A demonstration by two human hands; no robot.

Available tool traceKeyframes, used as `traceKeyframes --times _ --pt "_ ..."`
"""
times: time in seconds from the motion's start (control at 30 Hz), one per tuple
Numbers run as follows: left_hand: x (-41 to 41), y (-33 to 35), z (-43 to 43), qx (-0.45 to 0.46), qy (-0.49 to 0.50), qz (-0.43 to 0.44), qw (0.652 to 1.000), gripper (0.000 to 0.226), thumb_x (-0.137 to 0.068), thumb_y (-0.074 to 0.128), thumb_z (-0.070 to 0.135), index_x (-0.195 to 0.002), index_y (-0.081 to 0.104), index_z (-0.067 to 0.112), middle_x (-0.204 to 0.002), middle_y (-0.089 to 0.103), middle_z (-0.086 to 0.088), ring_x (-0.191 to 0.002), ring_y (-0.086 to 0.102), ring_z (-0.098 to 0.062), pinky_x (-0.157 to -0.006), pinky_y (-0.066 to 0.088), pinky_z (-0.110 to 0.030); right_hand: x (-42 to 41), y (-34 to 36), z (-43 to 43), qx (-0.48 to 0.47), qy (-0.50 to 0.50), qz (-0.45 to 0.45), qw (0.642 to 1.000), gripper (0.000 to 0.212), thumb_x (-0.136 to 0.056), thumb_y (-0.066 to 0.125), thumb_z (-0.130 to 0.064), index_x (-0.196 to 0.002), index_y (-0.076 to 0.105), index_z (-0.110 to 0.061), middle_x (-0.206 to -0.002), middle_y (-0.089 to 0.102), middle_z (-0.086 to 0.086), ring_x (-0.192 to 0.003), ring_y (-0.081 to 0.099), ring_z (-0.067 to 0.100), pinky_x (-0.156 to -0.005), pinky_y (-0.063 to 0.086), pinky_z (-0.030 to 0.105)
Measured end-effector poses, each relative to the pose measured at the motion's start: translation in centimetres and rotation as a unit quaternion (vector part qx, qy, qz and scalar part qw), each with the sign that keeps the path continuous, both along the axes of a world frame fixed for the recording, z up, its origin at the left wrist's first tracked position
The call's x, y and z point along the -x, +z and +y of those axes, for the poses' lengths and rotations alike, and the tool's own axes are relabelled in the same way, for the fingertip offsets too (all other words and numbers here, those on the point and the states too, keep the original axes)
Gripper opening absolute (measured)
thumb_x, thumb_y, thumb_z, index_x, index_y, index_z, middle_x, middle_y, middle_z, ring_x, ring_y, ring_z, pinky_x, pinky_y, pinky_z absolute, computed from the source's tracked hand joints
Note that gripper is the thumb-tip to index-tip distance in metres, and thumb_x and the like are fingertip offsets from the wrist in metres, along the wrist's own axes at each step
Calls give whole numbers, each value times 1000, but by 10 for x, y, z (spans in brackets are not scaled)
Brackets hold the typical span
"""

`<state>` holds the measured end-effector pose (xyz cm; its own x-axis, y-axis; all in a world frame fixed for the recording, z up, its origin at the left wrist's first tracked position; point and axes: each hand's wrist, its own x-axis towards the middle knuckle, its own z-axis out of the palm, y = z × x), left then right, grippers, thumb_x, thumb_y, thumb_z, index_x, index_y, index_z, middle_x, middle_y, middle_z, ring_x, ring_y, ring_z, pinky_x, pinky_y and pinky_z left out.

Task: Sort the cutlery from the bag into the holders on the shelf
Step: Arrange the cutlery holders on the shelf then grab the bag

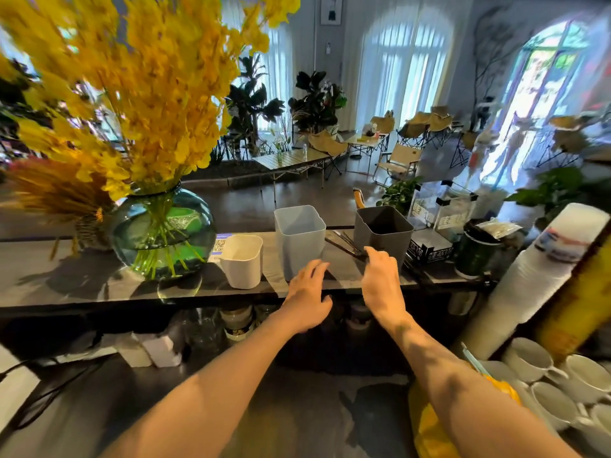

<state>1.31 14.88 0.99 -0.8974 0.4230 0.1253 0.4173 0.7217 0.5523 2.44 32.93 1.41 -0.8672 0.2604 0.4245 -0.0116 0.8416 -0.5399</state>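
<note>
Glass vase (163, 233) of yellow flowers (139, 77)

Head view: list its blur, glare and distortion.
Head view: motion blur smears the yellow flowers and the right edge; the arched window at right blows out in glare; wide-angle distortion bows the shelf; the left hand and right hand look fairly sharp.

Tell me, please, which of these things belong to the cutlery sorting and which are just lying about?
For the job:
white holder, pale holder, grey holder, cutlery on the shelf, yellow bag.

Lying about:
vase, mugs, cup stack.
</note>
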Motion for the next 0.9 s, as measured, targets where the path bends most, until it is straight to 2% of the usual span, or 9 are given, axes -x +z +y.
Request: traceKeyframes --times 0.17,0.23,0.33,0.47,0.63,0.73,0.83,0.9 --pt "-7 40 -15 -14 -6 46 999 77 -92 62 16 -157 21 22 -163 10 5 -150 11 -22 -126 17 -43 -8 41 -2 -30 8 93 995 40 -101 39 0 -139 53 -1 -111 58 13 -105 50 30 -89 40 35" --pt "-5 54 -20 -5 0 65 998 78 -92 62 19 -157 19 20 -164 9 2 -151 12 -25 -125 18 -44 -3 52 0 -46 12 102 994 38 -101 40 -1 -135 56 -3 -105 59 12 -99 53 30 -83 39 32" --pt "1 67 -31 10 8 66 998 80 -92 61 21 -157 15 20 -163 8 1 -149 16 -28 -121 22 -48 6 63 -8 -67 48 80 993 41 -101 40 -1 -139 55 -4 -110 59 14 -103 53 32 -89 47 40" --pt "14 75 -39 32 30 68 997 86 -92 59 24 -160 8 20 -167 -1 4 -154 7 -25 -121 18 -45 22 71 -29 -100 89 27 991 44 -102 39 2 -145 48 -3 -122 56 17 -116 46 34 -103 38 39" --pt "33 73 -37 64 17 71 995 91 -92 61 22 -162 2 20 -169 -8 4 -156 -7 -20 -125 4 -40 50 76 -51 -136 137 3 981 40 -93 47 8 -128 58 -7 -115 55 15 -107 50 34 -91 44 36" --pt "49 73 -36 53 19 57 997 93 -88 60 14 -162 4 19 -170 -4 1 -156 -7 -21 -127 3 -42 70 77 -55 -116 158 -15 980 40 -95 47 6 -130 60 -8 -117 58 14 -109 56 31 -95 49 38" --pt "66 69 -38 54 22 59 997 92 -88 59 13 -162 6 19 -169 -2 0 -156 -7 -20 -127 1 -42 84 76 -53 -57 151 -29 986 39 -101 48 -5 -139 57 -8 -125 60 13 -116 58 29 -102 46 36" --pt "70 65 -38 58 16 64 996 89 -89 59 15 -162 6 19 -169 -1 1 -156 -7 -19 -126 0 -41 89 74 -52 -25 148 -17 989 39 -100 51 -6 -139 56 -9 -126 60 13 -118 58 29 -101 43 33"
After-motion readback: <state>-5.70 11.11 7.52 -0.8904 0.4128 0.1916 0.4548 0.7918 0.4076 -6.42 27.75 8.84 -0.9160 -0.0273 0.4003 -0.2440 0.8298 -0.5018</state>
